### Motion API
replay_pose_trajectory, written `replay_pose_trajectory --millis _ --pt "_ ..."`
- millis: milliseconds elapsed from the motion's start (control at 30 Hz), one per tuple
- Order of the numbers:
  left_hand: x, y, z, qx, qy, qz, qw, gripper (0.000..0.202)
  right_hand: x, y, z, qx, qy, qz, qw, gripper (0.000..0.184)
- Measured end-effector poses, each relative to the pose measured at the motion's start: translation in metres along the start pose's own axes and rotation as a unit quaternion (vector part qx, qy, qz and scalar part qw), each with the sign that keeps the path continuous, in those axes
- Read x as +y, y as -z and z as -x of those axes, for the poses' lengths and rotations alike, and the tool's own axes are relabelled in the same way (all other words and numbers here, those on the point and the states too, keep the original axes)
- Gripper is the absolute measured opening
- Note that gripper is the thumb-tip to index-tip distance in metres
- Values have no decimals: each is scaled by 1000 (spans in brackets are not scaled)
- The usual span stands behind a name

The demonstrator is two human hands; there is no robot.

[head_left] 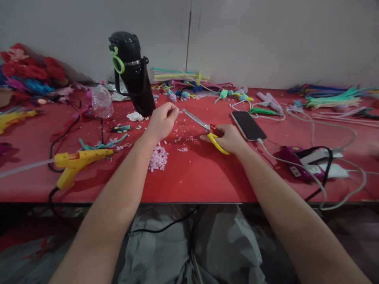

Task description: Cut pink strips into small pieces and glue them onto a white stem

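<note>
My right hand (pixel 229 139) grips the yellow handles of a pair of scissors (pixel 204 126), whose metal blades point up and left toward my left hand. My left hand (pixel 162 119) is closed in a pinch at the blade tips, holding something too small to make out. Below both hands a pile of small pink cut pieces (pixel 158 158) lies on the red table (pixel 195 177), with more bits scattered around it.
A black flask (pixel 132 71) stands behind my left hand. A yellow glue gun (pixel 77 161) lies at left, a phone (pixel 248 125) on a white cable at right, a purple power strip (pixel 299 163) further right. Pipe cleaners (pixel 183 77) and crafted flowers (pixel 28 73) line the back.
</note>
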State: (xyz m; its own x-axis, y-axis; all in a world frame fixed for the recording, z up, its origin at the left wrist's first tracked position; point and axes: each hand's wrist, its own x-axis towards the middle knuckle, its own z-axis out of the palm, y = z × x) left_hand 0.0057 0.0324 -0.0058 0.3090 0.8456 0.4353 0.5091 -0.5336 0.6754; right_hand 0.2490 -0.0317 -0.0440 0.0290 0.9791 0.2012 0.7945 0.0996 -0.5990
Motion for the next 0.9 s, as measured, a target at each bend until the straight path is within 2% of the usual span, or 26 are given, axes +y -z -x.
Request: replay_pose_trajectory --millis 400,900 --pt "1 1 1 0 -5 7 1000 22 2 1 0 -23 -4 -2 1000 67" --pt "-3 -1 -1 16 -24 10 1000 22 2 0 -2 -14 -9 12 1000 69"
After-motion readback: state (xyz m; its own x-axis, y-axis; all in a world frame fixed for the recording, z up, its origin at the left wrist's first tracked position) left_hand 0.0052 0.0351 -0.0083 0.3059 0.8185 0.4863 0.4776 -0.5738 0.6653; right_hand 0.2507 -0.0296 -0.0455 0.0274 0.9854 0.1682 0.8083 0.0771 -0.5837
